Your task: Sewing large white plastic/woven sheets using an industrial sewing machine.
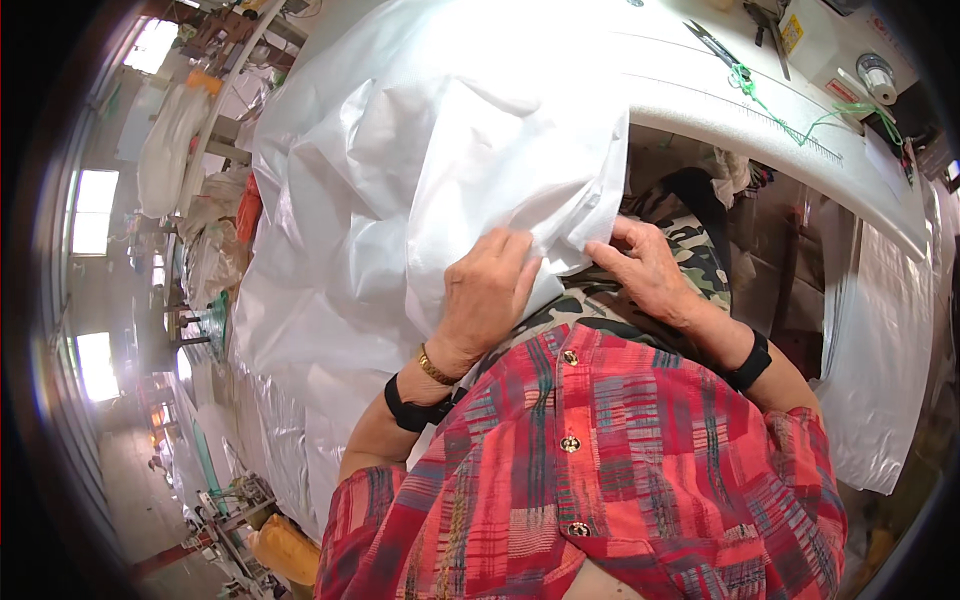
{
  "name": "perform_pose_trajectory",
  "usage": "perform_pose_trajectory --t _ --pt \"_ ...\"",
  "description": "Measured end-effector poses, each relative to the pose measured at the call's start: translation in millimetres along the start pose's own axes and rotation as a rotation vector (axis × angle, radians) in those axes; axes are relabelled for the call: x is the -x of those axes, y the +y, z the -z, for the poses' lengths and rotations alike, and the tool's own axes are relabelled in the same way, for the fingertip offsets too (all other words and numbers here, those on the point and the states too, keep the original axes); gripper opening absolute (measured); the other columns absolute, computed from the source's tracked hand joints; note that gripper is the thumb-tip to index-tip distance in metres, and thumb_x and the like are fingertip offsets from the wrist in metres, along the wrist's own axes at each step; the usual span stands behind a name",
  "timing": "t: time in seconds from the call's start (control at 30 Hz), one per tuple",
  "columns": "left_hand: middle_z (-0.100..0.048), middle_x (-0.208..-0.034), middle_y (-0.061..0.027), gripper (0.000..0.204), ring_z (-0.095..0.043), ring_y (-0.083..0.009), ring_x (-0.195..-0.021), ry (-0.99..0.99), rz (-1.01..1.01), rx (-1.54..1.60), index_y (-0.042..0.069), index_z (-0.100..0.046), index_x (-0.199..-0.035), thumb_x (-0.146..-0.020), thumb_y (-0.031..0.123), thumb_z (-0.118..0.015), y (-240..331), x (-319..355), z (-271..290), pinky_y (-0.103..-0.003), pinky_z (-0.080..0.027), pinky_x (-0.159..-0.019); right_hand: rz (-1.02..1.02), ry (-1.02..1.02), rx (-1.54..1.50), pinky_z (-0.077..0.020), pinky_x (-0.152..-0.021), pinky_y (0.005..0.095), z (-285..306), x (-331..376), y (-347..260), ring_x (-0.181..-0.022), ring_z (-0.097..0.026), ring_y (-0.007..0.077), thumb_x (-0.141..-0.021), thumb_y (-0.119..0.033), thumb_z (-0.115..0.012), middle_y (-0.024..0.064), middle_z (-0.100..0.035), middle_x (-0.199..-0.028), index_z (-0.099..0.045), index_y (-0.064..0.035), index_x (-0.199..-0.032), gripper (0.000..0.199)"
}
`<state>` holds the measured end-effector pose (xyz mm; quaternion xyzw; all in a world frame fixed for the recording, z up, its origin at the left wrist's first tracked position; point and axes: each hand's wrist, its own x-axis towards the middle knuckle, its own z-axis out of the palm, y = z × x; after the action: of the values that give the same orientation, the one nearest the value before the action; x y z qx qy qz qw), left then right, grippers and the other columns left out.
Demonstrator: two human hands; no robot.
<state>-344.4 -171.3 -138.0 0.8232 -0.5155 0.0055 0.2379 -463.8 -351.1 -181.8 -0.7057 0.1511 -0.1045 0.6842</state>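
A large, crumpled white plastic sheet (370,190) spreads over the table and hangs down across my lap. My left hand (487,288) presses on its near edge with fingers curled, the sheet pinched under them. To the right, my right hand (645,268) grips the sheet's corner between thumb and fingers. A small folded part of the sheet lies between the two hands, close to my lap.
Scissors with green handles (740,76) and a green cord lie on the white tabletop (690,95) at the far right. Beyond stands a white machine (830,45) with a thread spool (877,78). More plastic sheeting (875,380) hangs at right; cluttered racks line the left.
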Motion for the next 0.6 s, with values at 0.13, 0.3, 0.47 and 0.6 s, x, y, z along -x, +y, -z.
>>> perform_pose_trajectory --t 0.13,0.3,0.47,0.6 --pt "-0.063 -0.089 -0.0146 0.016 -0.063 -0.0339 -0.073 0.082 0.006 0.114 0.002 -0.062 -0.102 -0.089 0.011 -0.063 -3.0 -4.3 -10.7 -0.039 -0.048 -0.061 -0.027 0.016 0.1 -0.0486 -0.067 0.0302 14.7 -1.2 13.2 -0.072 -0.058 0.0107 -0.088 -0.02 -0.064 0.0105 -0.066 -0.077 -0.066 0.0065 -0.098 0.028" --pt "-0.064 -0.088 -0.0151 0.015 -0.063 -0.0328 -0.068 0.055 0.003 0.155 0.002 -0.063 -0.102 -0.09 0.011 -0.064 -6.8 -12.8 -14.9 -0.038 -0.048 -0.057 0.003 0.249 0.481 -0.0462 -0.063 0.0367 14.7 5.2 4.5 -0.067 -0.06 0.0248 -0.083 -0.019 -0.07 0.012 -0.061 -0.072 -0.06 -0.0005 -0.091 0.022" --pt "-0.063 -0.083 -0.0126 0.016 -0.063 -0.0297 -0.066 -0.035 -0.009 -0.015 0.005 -0.062 -0.101 -0.088 0.013 -0.065 0.7 -18.2 -16.0 -0.038 -0.048 -0.056 0.822 0.157 0.942 -0.0421 -0.064 0.0358 13.9 -10.0 -24.6 -0.07 -0.056 0.0221 -0.078 -0.008 -0.07 0.0058 -0.057 -0.076 -0.061 -0.0058 -0.107 0.031" --pt "-0.06 -0.081 -0.0113 0.018 -0.063 -0.0294 -0.066 -0.021 -0.04 -0.07 0.005 -0.06 -0.098 -0.086 0.016 -0.067 -4.6 -23.2 -23.5 -0.038 -0.048 -0.055 0.709 0.001 1.169 -0.0421 -0.066 0.0346 -3.1 -17.0 -20.7 -0.073 -0.06 0.0222 -0.076 -0.012 -0.063 0.0051 -0.058 -0.075 -0.057 -0.0047 -0.099 0.025"
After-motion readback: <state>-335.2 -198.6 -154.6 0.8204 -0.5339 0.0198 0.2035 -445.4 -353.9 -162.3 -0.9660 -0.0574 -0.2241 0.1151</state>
